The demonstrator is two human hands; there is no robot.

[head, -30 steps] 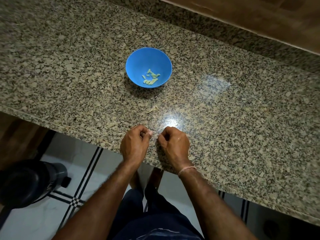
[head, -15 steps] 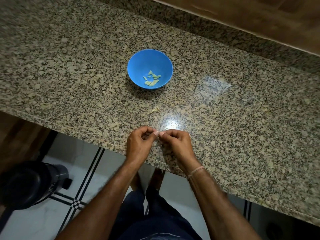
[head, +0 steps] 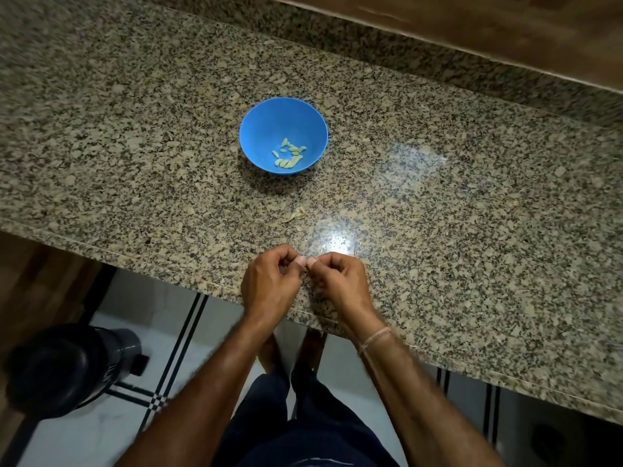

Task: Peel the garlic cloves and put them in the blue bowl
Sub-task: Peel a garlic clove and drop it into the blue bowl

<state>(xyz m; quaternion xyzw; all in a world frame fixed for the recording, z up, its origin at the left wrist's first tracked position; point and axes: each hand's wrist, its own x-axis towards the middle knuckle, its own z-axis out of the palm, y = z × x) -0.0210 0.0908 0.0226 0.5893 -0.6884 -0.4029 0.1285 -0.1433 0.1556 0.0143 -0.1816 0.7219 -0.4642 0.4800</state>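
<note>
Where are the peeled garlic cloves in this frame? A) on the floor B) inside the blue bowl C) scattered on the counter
B: the pale cloves lie in the bottom of the blue bowl; only a peel scrap lies on the counter.

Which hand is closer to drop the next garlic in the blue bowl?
Left, probably, by a little. The blue bowl sits ahead and slightly left of where the left hand and right hand pinch together. The clove itself is hidden.
</note>
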